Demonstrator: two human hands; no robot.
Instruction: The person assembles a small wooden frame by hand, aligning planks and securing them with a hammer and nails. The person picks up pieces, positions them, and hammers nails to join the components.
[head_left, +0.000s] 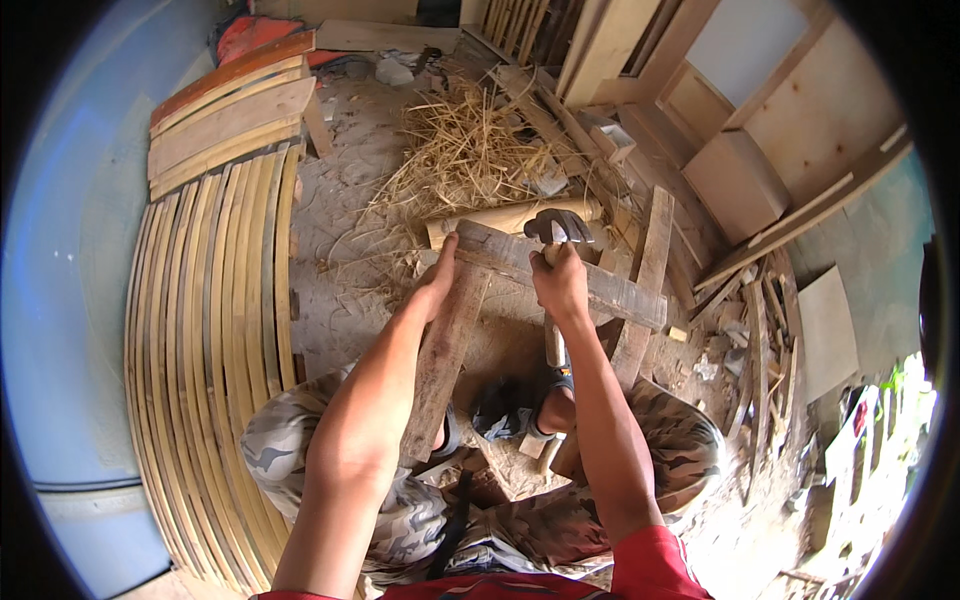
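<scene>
My right hand (560,282) is closed around a claw hammer, high up near its dark metal head (560,226). A pale length of the handle (554,342) shows below the fist. Under the hammer lies a weathered wooden crosspiece (620,296), set across two rough boards, one on the left (447,355) and one on the right (655,240). My left hand (438,275) grips this wooden frame where the crosspiece meets the left board; its fingertips are partly hidden. The frame stands between my knees, in camouflage trousers (290,425).
Slatted wooden panels (215,350) lean along the left, beside a blue wall (75,250). Straw-like shavings (470,145) and a wooden block (515,218) lie ahead on the dirt floor. Boards, a box-like wooden piece (735,187) and scrap wood (765,350) crowd the right.
</scene>
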